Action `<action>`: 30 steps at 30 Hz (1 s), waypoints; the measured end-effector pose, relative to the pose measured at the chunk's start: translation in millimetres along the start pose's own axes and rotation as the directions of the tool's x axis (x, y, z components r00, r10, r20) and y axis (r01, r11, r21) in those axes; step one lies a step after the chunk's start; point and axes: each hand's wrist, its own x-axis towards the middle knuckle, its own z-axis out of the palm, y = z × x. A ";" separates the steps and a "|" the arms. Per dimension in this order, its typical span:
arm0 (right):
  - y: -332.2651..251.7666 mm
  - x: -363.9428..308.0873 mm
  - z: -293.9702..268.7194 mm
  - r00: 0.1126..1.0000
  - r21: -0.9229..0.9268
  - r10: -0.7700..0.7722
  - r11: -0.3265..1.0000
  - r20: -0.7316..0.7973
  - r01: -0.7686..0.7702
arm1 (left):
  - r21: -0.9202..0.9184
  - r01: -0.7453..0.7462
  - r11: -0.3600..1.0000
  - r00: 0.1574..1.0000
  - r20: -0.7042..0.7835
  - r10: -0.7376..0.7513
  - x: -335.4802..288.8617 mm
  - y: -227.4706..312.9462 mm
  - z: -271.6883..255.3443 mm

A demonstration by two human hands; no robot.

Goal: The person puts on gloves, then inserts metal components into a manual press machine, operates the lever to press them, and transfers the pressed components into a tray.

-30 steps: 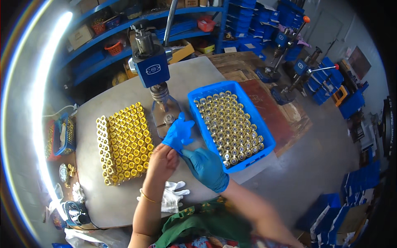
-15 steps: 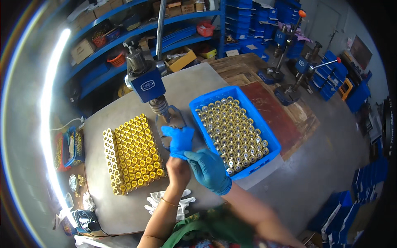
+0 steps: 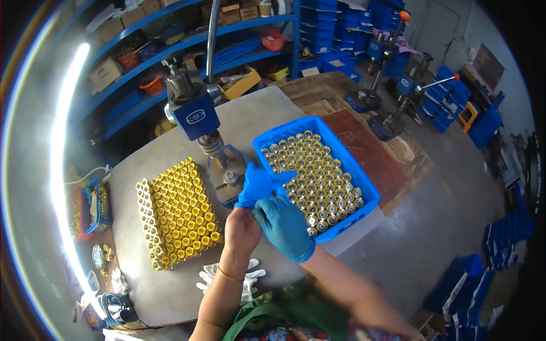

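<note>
My left hand (image 3: pixel 243 226) is partly inside a bright blue disposable glove (image 3: pixel 260 185), its wrist and the base of the hand bare. Under the glove its fingers seem spread, with one glove finger pointing up and another to the right. Closed at the cuff of that glove, my right hand (image 3: pixel 284 228) wears a blue-green glove of its own. Both hands are over the worktable, between a blue hand press (image 3: pixel 197 118) and a blue bin (image 3: pixel 372 200) full of metal caps (image 3: pixel 321 176). A pair of white gloves (image 3: pixel 250 278) lies below my left wrist.
Rows of yellow-gold caps (image 3: pixel 185 213) stand on the grey tabletop (image 3: pixel 133 284) at left. Beyond the press runs a blue shelf (image 3: pixel 239 33) with boxes and baskets. More presses (image 3: pixel 392 113) stand at the back right. A blue basket (image 3: pixel 102 207) sits at the left edge.
Both hands have shifted slightly, and the blue glove has turned so a finger now points right toward the bin. My right hand has closed more tightly at the cuff.
</note>
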 end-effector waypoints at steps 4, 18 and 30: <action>-0.1 2.3 2.4 0.993 0.100 0.121 0.987 0.014 -0.122 | -0.697 0.127 0.705 0.991 0.057 -0.122 13.7 -30.8 -7.8; -7.2 -5.7 20.1 0.999 0.083 -0.022 0.996 -0.047 0.026 | -0.643 0.170 0.747 0.985 0.131 -0.111 25.0 -11.1 -15.6; -5.4 1.6 27.3 0.989 0.260 -0.086 0.959 -0.119 0.114 | -0.568 0.128 0.813 0.991 0.048 -0.122 29.4 -49.3 -28.8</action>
